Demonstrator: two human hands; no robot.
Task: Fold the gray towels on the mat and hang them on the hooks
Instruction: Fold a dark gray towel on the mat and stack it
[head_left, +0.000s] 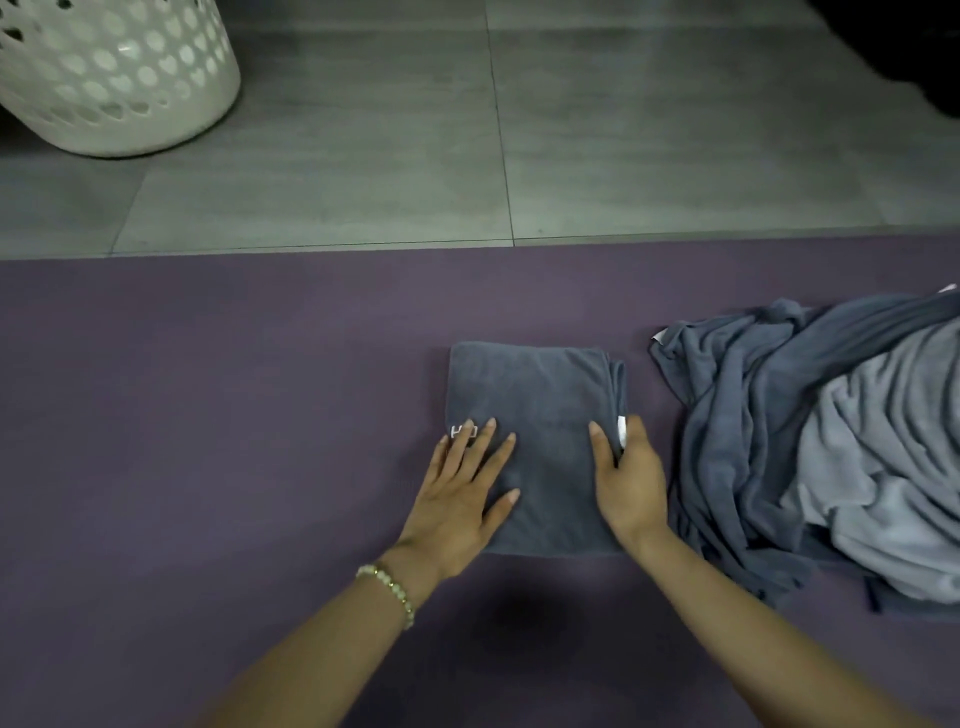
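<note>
A dark gray towel, folded into a neat rectangle, lies on the purple mat. My left hand rests flat on its near left part, fingers straight and spread, close to a small white logo. My right hand lies on the towel's right edge; its thumb side touches a white tag there, and whether it pinches the edge is unclear. A loose heap of dark and light gray towels sits on the mat just right of the folded one. No hooks are in view.
A white perforated laundry basket stands on the gray tiled floor at the far left. A dark object fills the top right corner. The mat's far edge runs across the middle of the view.
</note>
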